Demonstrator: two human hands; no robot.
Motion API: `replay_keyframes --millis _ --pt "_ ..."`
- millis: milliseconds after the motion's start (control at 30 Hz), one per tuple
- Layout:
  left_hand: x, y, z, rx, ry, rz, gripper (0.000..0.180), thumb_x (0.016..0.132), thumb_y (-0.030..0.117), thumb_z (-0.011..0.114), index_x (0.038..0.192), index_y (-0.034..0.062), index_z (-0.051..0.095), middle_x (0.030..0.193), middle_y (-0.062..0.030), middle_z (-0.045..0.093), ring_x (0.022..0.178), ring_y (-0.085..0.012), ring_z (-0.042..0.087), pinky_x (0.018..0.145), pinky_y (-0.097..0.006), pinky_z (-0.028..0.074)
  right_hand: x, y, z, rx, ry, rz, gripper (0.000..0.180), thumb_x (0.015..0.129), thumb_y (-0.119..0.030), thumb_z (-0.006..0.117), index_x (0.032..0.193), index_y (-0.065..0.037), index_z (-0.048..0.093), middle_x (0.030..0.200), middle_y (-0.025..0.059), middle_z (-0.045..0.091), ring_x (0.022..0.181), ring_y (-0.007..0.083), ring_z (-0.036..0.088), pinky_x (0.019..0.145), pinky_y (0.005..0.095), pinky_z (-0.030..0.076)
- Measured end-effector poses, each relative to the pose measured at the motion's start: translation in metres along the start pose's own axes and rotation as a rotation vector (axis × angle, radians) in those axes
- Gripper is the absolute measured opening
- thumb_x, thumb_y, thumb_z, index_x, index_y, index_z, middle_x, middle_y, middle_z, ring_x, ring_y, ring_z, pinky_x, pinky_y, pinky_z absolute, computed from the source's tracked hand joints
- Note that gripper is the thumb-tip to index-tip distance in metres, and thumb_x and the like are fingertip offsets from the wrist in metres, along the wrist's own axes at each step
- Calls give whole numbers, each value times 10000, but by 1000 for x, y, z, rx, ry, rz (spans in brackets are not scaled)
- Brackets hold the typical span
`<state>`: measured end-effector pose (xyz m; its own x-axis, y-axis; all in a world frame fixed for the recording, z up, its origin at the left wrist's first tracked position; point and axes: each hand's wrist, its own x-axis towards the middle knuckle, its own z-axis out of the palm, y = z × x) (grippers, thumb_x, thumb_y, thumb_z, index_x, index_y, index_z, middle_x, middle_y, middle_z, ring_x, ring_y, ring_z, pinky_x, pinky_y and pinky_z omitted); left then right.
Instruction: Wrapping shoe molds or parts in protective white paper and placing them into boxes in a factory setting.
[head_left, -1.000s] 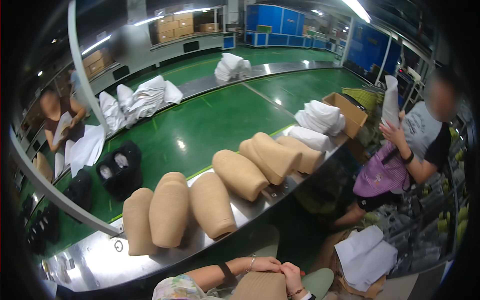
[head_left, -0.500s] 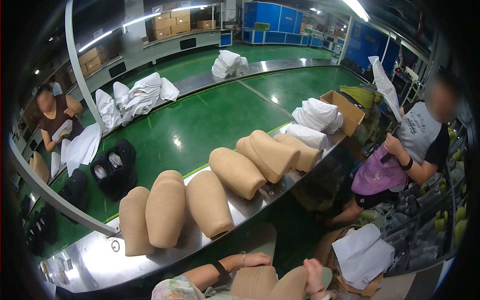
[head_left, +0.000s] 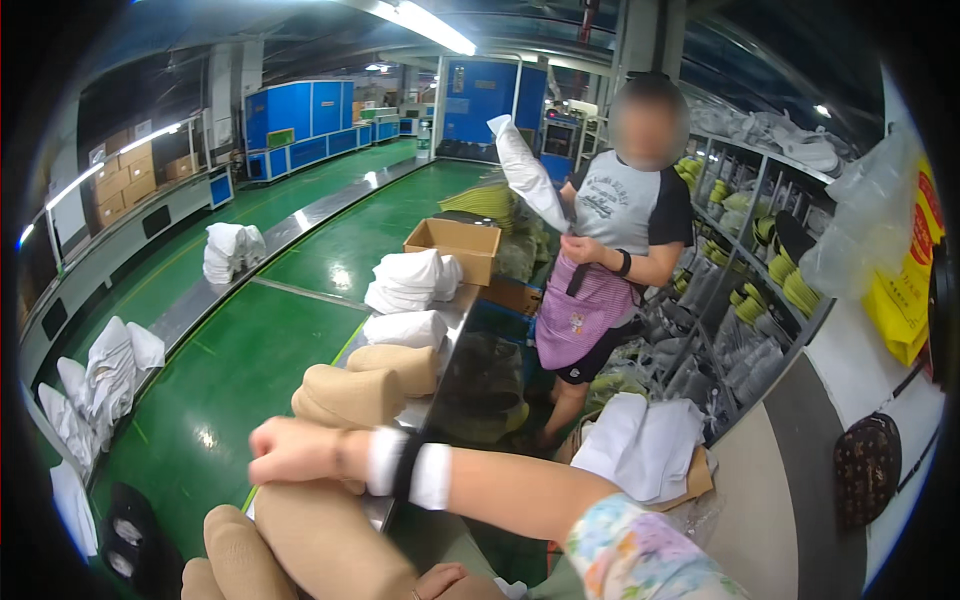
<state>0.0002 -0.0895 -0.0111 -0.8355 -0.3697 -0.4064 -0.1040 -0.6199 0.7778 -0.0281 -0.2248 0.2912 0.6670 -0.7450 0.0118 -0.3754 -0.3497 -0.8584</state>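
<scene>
My right hand (head_left: 295,452), with a white and black wristband, reaches across to the left. Its fingers are closed over the top end of a tan, boot-shaped form (head_left: 320,540). At the bottom edge only the knuckles of my left hand (head_left: 450,582) show, pressed against the lower part of the same form. Another tan form (head_left: 225,560) lies beside it at the lower left. Just beyond my right hand, two more tan forms (head_left: 350,395) lie on the steel ledge (head_left: 455,310).
A green conveyor belt (head_left: 230,380) runs away on the left, carrying white folded pieces (head_left: 230,250). More white pieces (head_left: 410,280) and a cardboard box (head_left: 455,245) sit on the ledge. A co-worker (head_left: 620,210) holding up a white piece (head_left: 525,170) stands by shelves (head_left: 760,290).
The view has swung to the right, so the co-worker is now near the middle. My right arm now stretches across the view, with its hand on the tan form's top end.
</scene>
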Motion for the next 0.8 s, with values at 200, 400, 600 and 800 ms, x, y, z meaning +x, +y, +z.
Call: replay_keyframes --millis 200,400,600,800 --pt "24 -122 -101 79 -20 -68 288 889 163 388 1089 55 565 1148 -62 494 1072 -138 432 920 -254 329 85 -34 61 -292 -226 21 330 582 -256 642 775 9 605 799 159 612 803 281 594 680 371 469" --pt "34 -99 -68 1 -46 -46 269 889 160 376 1068 72 556 1138 -45 464 1071 -132 401 922 -252 302 89 24 81 -358 -106 -169 282 652 -262 629 768 -11 572 883 174 568 840 328 543 726 400 439" --pt "-9 -47 -30 255 0 293 196 844 170 474 796 32 605 761 14 570 733 -78 509 673 -225 417 97 47 119 -459 0 -461 309 765 -277 532 823 26 542 880 208 540 839 347 509 772 420 408" --pt "-16 -6 6 152 25 147 193 827 187 483 700 70 571 656 42 502 613 -49 453 553 -224 391 88 21 74 -443 157 -509 224 813 -219 512 820 4 535 844 186 552 814 347 529 730 433 434"
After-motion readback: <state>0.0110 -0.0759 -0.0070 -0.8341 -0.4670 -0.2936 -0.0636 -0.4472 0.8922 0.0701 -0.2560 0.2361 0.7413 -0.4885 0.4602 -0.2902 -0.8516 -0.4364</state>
